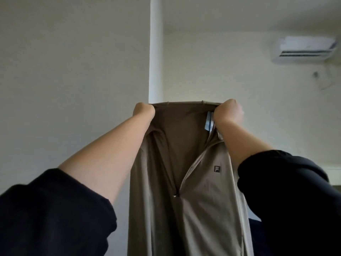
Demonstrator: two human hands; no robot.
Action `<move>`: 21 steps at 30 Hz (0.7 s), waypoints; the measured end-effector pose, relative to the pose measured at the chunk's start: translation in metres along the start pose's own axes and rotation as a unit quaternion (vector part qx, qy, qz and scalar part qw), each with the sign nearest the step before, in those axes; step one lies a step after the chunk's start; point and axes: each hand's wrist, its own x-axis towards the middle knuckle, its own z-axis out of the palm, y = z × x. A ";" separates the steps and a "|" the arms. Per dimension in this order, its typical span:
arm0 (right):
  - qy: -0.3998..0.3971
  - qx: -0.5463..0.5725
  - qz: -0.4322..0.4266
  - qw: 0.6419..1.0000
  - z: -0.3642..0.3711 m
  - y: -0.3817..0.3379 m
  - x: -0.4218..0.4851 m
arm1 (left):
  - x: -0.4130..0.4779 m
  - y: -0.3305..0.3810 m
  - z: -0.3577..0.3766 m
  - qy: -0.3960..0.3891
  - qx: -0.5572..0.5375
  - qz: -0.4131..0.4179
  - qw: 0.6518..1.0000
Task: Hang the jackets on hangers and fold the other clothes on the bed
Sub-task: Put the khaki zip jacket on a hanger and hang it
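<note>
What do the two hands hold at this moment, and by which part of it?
A beige zip jacket, held up by its collar: the left hand grips the collar's left end, the right hand its right end, beside the white label.

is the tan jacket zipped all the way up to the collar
No, the jacket is unzipped from the collar down to the pull, with the left hand and right hand gripping the collar.

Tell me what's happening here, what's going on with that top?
A person is holding a beige zip-front jacket up in front of a wall. The left hand and the right hand each grip one end of its collar, and the rest hangs down, zip partly open. It is not yet hung.
</note>
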 end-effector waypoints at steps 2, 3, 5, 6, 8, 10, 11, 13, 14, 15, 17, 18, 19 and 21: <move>0.006 -0.007 0.013 1.000 0.000 0.022 0.005 | -0.009 -0.013 0.025 -0.024 0.004 -0.009 1.000; 0.003 -0.014 0.021 1.000 0.002 0.036 0.006 | -0.013 -0.025 0.040 -0.036 0.012 -0.015 0.999; -0.019 -0.040 0.041 0.998 0.014 0.072 0.005 | -0.020 -0.055 0.071 -0.068 0.022 -0.040 0.997; -0.034 -0.059 0.052 0.996 0.023 0.093 0.002 | -0.022 -0.075 0.089 -0.086 0.025 -0.056 0.994; -0.054 -0.093 0.082 0.991 0.044 0.142 -0.003 | -0.029 -0.121 0.128 -0.129 0.031 -0.104 0.986; -0.086 -0.117 0.118 0.982 0.070 0.193 -0.012 | -0.040 -0.171 0.165 -0.166 0.035 -0.155 0.973; -0.106 -0.127 0.137 0.977 0.085 0.220 -0.017 | -0.046 -0.195 0.183 -0.187 0.043 -0.176 0.965; -0.155 -0.155 0.164 0.962 0.114 0.271 -0.030 | -0.059 -0.244 0.214 -0.231 0.064 -0.214 0.947; -0.180 -0.174 0.169 0.953 0.127 0.295 -0.038 | -0.066 -0.269 0.228 -0.250 0.070 -0.241 0.935; -0.206 -0.194 0.172 0.944 0.141 0.317 -0.046 | -0.073 -0.292 0.239 -0.271 0.071 -0.271 0.921; -0.259 -0.242 0.177 0.918 0.164 0.358 -0.061 | -0.085 -0.337 0.259 -0.305 0.080 -0.308 0.898; -0.279 -0.268 0.182 0.904 0.175 0.375 -0.068 | -0.089 -0.356 0.268 -0.318 0.083 -0.319 0.889; -0.290 -0.293 0.190 0.891 0.186 0.391 -0.074 | -0.092 -0.375 0.277 -0.326 0.093 -0.329 0.881; -0.301 -0.314 0.213 0.875 0.206 0.421 -0.083 | -0.094 -0.408 0.292 -0.311 0.079 -0.387 0.864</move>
